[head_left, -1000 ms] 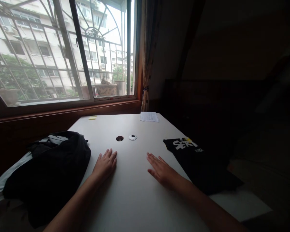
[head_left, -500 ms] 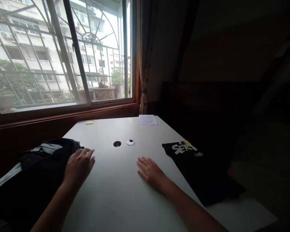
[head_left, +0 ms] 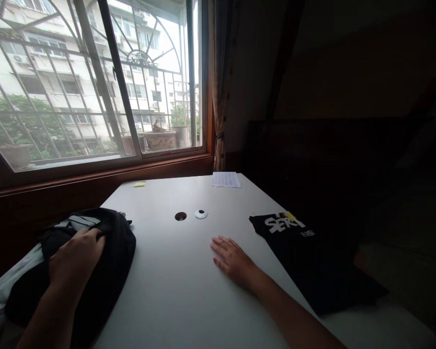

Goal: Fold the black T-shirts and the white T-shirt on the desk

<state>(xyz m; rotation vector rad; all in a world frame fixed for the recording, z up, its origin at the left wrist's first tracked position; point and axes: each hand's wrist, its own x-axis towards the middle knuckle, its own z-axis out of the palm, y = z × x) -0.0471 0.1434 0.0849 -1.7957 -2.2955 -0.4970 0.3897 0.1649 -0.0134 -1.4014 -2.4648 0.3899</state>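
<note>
At the left of the head view, a heap of black clothing [head_left: 109, 286] with white parts lies over the table's edge. On top of it rests my left hand [head_left: 76, 257], its fingers curled down into the black cloth and the fingertips partly hidden. My right hand [head_left: 234, 261] lies flat on the white table [head_left: 167, 291], fingers stretched out, holding nothing. To its right, a black T-shirt [head_left: 294, 257] with white and yellow lettering is spread flat, its far side fading into shadow.
Beyond my hands are a round cable hole [head_left: 180, 216] and a white disc with a black spot [head_left: 201, 214]. Paper sheets [head_left: 226, 179] and a yellow sticky note [head_left: 139, 184] lie at the far edge. A barred window [head_left: 94, 87] and a tied curtain [head_left: 221, 97] stand behind.
My left hand has moved left, from beside the heap's right side onto the black cloth, its fingers now curled in. My right hand stays flat on the table. The view has shifted slightly.
</note>
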